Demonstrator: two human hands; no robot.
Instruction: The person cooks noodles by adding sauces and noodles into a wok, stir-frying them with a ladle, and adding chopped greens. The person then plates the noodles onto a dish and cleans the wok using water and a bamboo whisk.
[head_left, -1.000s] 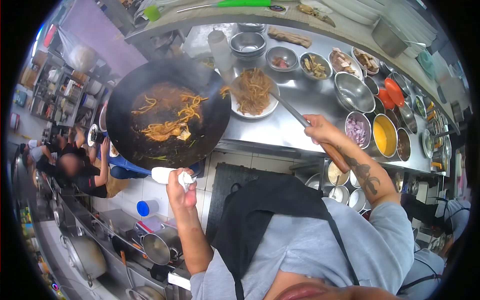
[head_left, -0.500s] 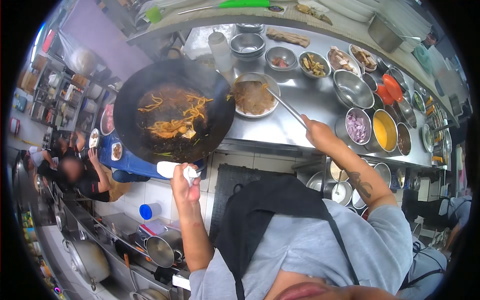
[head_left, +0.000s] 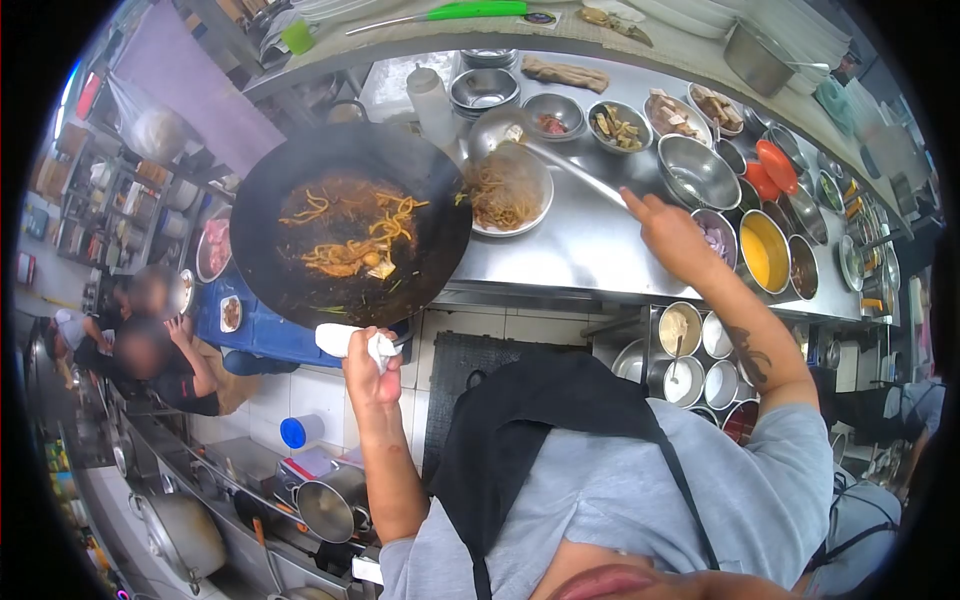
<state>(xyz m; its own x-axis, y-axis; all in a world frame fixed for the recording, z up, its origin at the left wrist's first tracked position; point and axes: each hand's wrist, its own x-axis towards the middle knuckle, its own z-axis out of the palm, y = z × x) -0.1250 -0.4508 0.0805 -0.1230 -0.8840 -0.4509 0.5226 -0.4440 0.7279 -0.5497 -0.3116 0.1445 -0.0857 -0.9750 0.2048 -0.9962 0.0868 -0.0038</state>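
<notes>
My left hand [head_left: 372, 365] is closed on the handle of a black wok [head_left: 350, 150], with a folded white cloth [head_left: 338, 340] in its grip. Dark, saucy noodles [head_left: 350, 258] with bits of vegetable lie in the wok. Its right rim sits against a plate [head_left: 540, 215] heaped with steaming noodles [head_left: 500, 192] on the steel counter. My right hand [head_left: 672, 238] grips the end of a long-handled metal ladle [head_left: 580, 170], index finger stretched along the handle. The ladle's bowl is above the back edge of the plate.
Behind the plate stand a squeeze bottle [head_left: 430, 105] and stacked steel bowls [head_left: 485, 90]. To the right are a large steel bowl [head_left: 690, 172], chopped onions [head_left: 715, 238] and a pot of yellow liquid [head_left: 765, 255]. A shelf [head_left: 600, 45] overhangs the counter. Co-workers [head_left: 185, 375] are at far left.
The ladle has lifted off the noodles and swung to the back of the plate. My right hand moved slightly right. The left hand and wok have stayed nearly still.
</notes>
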